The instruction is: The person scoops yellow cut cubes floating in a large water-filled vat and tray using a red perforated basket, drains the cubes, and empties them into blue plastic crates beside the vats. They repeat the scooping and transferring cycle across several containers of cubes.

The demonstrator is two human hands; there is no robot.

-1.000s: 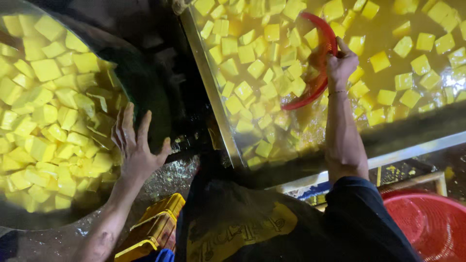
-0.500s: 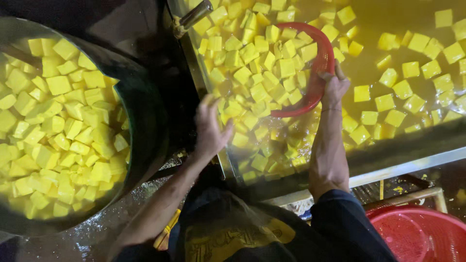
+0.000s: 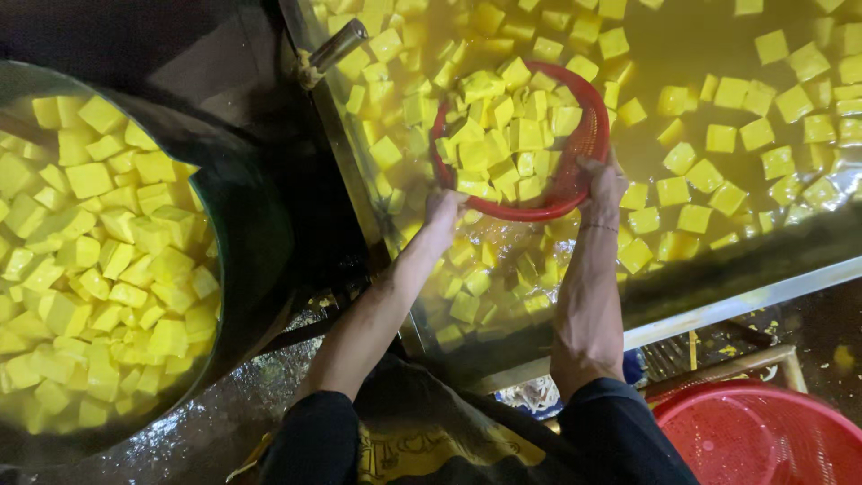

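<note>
Head view: red basket (image 3: 575, 148) round, no real long axis, mouth tilted toward camera, rim lifted out of yellow liquid in metal tank (image 3: 718, 301). Mesh plastic, heaped with yellow cubes (image 3: 503, 135). Left hand (image 3: 444, 208) grips rim at 7 o'clock, right hand (image 3: 603, 184) grips rim at 4 o'clock, both clenched on it. Dark tub (image 3: 247, 224) of more cubes at 9 o'clock. Red bowl (image 3: 763, 440) at 5 o'clock.
</note>
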